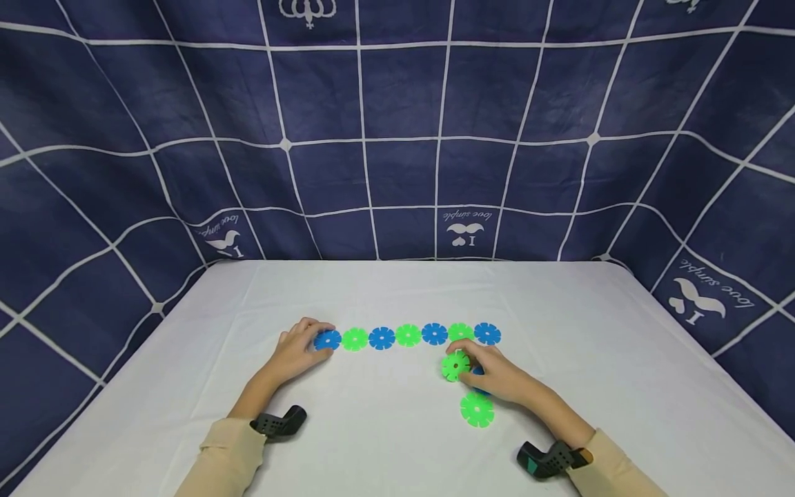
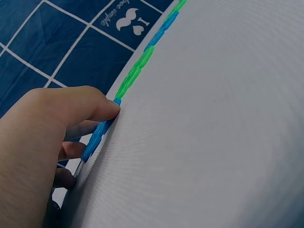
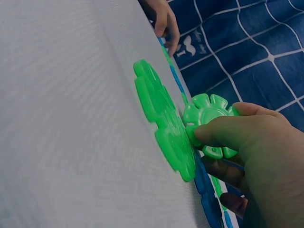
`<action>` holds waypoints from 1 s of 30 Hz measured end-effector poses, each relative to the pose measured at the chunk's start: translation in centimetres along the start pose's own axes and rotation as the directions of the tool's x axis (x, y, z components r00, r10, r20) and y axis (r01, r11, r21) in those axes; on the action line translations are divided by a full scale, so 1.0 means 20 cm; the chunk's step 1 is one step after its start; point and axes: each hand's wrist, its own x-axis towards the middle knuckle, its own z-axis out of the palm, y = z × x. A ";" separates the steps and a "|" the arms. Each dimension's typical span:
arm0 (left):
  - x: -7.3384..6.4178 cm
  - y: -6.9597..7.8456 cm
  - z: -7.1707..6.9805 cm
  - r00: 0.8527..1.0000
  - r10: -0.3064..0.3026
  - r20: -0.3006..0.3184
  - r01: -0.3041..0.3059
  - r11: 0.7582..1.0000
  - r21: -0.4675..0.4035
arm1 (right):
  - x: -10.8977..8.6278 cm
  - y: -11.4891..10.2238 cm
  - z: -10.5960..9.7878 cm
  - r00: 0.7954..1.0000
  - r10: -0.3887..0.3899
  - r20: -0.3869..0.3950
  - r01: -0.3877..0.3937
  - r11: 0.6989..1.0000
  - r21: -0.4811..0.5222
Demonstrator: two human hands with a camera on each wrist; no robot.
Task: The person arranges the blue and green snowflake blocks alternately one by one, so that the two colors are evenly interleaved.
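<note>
A row of several notched flower-shaped plastic discs, blue and green by turns, lies across the white table. At its left end my left hand (image 1: pixel 297 352) holds a blue disc (image 1: pixel 327 339) by its edges, thumb on the near side and fingers on the far side. My right hand (image 1: pixel 499 373) pinches a green disc (image 3: pixel 211 116), tilted up off the table, just below the row's right part. Under that hand lies another blue disc (image 3: pixel 206 194), partly hidden. A loose green disc (image 1: pixel 477 410) lies flat nearer to me. Whether the row's discs interlock, I cannot tell.
The white-covered table (image 1: pixel 373 435) stretches around both hands. Behind it and at both sides hangs a dark blue curtain (image 1: pixel 397 172) with white grid lines. Each wrist wears a black band with a device (image 1: pixel 282 421).
</note>
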 end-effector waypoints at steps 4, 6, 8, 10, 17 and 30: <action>0.00 0.00 0.00 1.000 0.001 -0.003 -0.001 1.000 -0.001 | 0.00 0.00 -0.01 1.000 0.020 0.013 -0.020 1.000 0.012; 0.00 0.00 0.01 1.000 0.002 -0.004 -0.002 1.000 -0.005 | 0.00 0.00 -0.01 0.999 0.034 0.019 -0.034 0.999 0.017; 0.00 0.00 0.01 1.000 0.003 -0.005 -0.003 1.000 -0.007 | 0.00 0.00 -0.02 0.998 0.047 0.030 -0.048 0.999 0.018; -0.01 0.00 0.00 1.000 0.003 -0.003 -0.003 1.000 -0.009 | 0.00 0.01 -0.02 0.998 0.058 0.037 -0.058 0.998 0.014; 0.00 0.00 0.01 1.000 -0.005 0.000 0.005 1.000 -0.008 | -0.01 0.02 -0.06 0.995 0.096 0.035 -0.098 0.993 0.059; 0.00 0.00 0.00 1.000 0.002 0.001 -0.002 1.000 0.006 | -0.02 0.06 -0.14 0.987 0.161 -0.019 -0.158 0.982 0.108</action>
